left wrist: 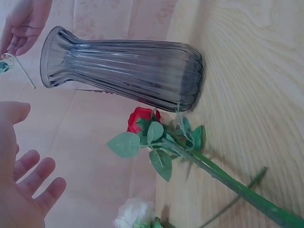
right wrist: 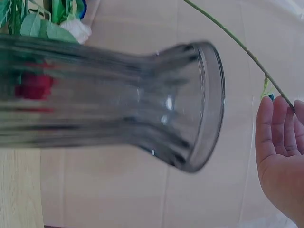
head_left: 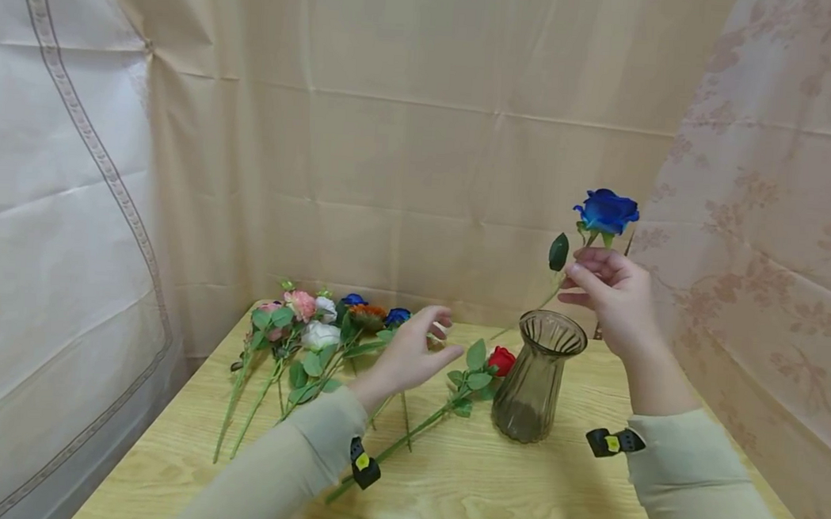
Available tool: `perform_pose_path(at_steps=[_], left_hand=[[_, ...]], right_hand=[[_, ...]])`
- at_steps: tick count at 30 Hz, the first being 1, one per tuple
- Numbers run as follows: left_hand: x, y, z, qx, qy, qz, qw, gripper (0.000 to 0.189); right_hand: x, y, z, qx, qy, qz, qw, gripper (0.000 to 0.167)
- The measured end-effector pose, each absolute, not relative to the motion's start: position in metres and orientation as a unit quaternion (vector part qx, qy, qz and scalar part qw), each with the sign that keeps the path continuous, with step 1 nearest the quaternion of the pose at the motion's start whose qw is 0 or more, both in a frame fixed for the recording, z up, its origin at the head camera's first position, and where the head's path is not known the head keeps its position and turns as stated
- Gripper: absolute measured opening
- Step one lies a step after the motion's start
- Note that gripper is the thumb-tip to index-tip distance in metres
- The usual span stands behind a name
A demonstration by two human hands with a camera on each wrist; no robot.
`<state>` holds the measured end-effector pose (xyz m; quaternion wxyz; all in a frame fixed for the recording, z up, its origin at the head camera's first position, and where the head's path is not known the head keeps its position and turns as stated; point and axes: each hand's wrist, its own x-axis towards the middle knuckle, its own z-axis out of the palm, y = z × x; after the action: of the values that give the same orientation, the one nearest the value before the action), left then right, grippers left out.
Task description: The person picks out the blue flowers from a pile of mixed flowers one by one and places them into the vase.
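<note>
In the head view my right hand (head_left: 616, 299) pinches the stem of a blue rose (head_left: 606, 212) above and behind the mouth of a ribbed glass vase (head_left: 531, 386). The rose's green stem (right wrist: 247, 52) runs down and away from the fingertips in the right wrist view. No stem shows inside the vase. My left hand (head_left: 413, 351) hovers left of the vase with fingers relaxed and apart, holding nothing. Below and beside it a red rose (head_left: 502, 361) lies on the table, its bloom next to the vase's base.
Several artificial flowers lie at the left of the wooden table (head_left: 501, 495): pink flowers (head_left: 301, 306), white roses (head_left: 321, 335), an orange flower (head_left: 367, 318) and blue roses (head_left: 398, 316). A beige curtain (head_left: 408, 148) hangs behind, and patterned cloth (head_left: 781, 234) borders the right side.
</note>
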<state>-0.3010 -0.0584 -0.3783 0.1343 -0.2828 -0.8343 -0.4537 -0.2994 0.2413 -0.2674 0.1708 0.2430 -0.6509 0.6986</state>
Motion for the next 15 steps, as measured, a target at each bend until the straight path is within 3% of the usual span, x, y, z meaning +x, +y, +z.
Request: perform_pose_path(at_steps=[15], left_hand=[[-0.307,-0.037,-0.361,-0.31,-0.804,-0.49,0.13,0.059]], right_hand=[[-0.298,0.275,-0.252,0.2,-0.643,0.712,0.199,0.025]])
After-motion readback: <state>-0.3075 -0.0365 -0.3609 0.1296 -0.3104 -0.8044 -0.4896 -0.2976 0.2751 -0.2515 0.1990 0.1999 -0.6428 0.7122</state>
